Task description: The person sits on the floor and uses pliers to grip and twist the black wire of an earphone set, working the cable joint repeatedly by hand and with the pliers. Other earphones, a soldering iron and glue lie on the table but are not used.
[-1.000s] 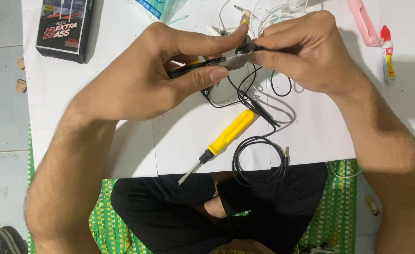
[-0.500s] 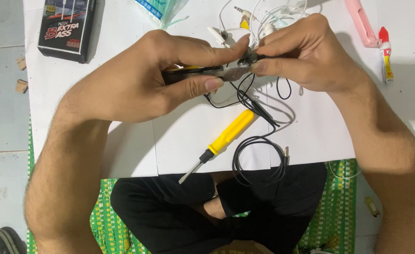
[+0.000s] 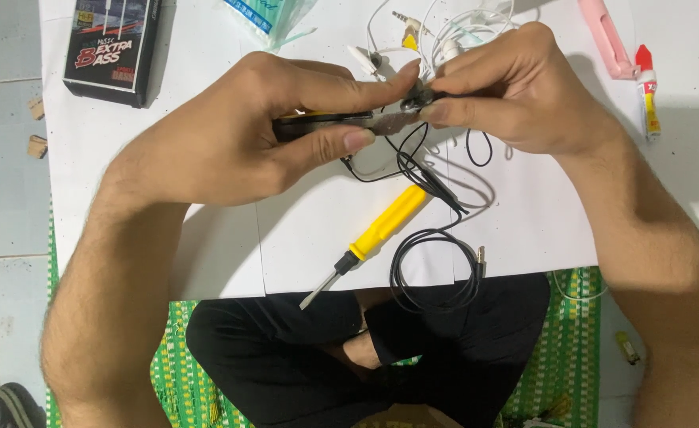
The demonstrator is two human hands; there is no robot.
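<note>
Above a yellow-handled screwdriver on the white table, the left hand clamps dark-handled metal pliers on a thin black earphone cable; the right hand pinches the cable's end, work seemingly unfinished.

No sleeves are worn: both forearms are bare up to the edge of the picture, and dark hair is seen on them. No ring, watch or band is seen on the left hand or on the right hand. The fingernails are cut short. Black trousers are worn on the legs, and a bare foot is seen between them.
</note>
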